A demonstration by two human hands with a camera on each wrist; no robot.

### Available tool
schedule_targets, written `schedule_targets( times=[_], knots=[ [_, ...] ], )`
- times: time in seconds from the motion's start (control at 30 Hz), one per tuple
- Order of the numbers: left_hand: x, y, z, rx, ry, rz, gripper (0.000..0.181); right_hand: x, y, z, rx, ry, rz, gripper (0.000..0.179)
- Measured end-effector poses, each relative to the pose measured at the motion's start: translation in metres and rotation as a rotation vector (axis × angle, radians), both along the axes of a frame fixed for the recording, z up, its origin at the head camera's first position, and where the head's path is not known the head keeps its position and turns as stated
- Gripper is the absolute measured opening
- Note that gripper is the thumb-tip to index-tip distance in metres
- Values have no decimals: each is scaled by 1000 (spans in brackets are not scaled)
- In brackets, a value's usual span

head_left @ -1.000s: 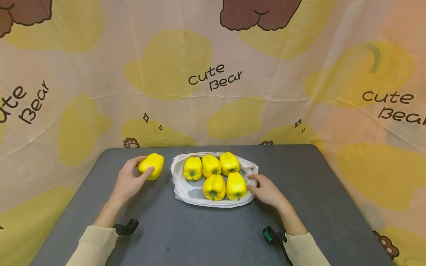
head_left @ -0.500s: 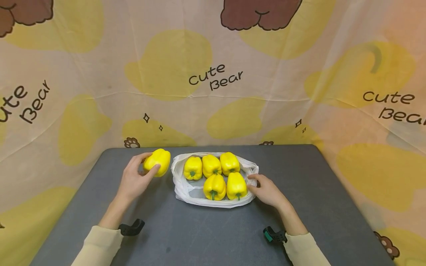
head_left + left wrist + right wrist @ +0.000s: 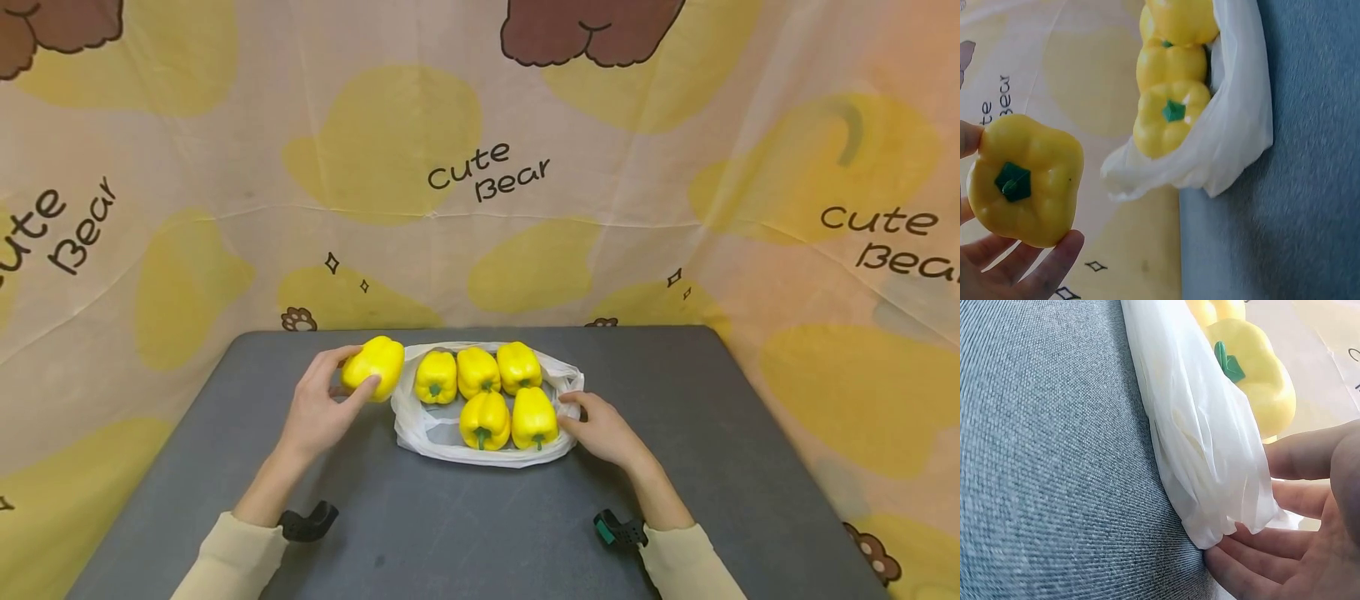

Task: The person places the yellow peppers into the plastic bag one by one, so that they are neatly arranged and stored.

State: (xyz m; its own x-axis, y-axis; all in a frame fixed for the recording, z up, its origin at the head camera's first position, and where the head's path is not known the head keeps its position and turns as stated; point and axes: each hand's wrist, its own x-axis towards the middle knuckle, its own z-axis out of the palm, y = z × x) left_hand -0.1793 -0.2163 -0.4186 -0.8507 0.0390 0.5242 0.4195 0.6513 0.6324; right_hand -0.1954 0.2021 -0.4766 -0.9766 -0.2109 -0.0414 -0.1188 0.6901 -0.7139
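My left hand [image 3: 317, 415] holds a yellow bell pepper [image 3: 377, 367] between thumb and fingers, raised over the table beside the left rim of a white plastic bag [image 3: 411, 427]. In the left wrist view the held pepper [image 3: 1029, 181] shows its green stem, with fingertips around its sides. Several more yellow bell peppers [image 3: 484, 421] sit inside the wide-mouthed bag, in a back row and a front row. At the bag's right end, my right hand [image 3: 606, 429] pinches the rim. The right wrist view shows the thumb on the inner side of the plastic [image 3: 1210, 450] and fingers outside.
A dark grey table [image 3: 465, 533] carries the bag near its back edge. Behind and at both sides hangs a printed cloth [image 3: 375, 150] with yellow patches and lettering. Each wrist wears a dark strap device [image 3: 309, 523].
My left hand has moved right with the bell pepper, from clear of the bag to its left rim. The right hand and the bag have stayed in place.
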Motion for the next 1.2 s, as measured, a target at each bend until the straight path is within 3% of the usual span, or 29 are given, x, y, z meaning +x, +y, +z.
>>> schedule_targets(
  times=[0.63, 0.83, 1.2],
  knots=[
    [11, 41, -27, 96, -103, -77, 51, -1, 0, 0, 5, -3, -4, 42],
    [15, 54, -43, 143, -154, -77, 52, 0, 0, 0, -2, -2, 3, 42],
    [21, 68, -57, 190, -219, -57, 52, -1, 0, 1, 5, -11, 6, 43]
  ],
)
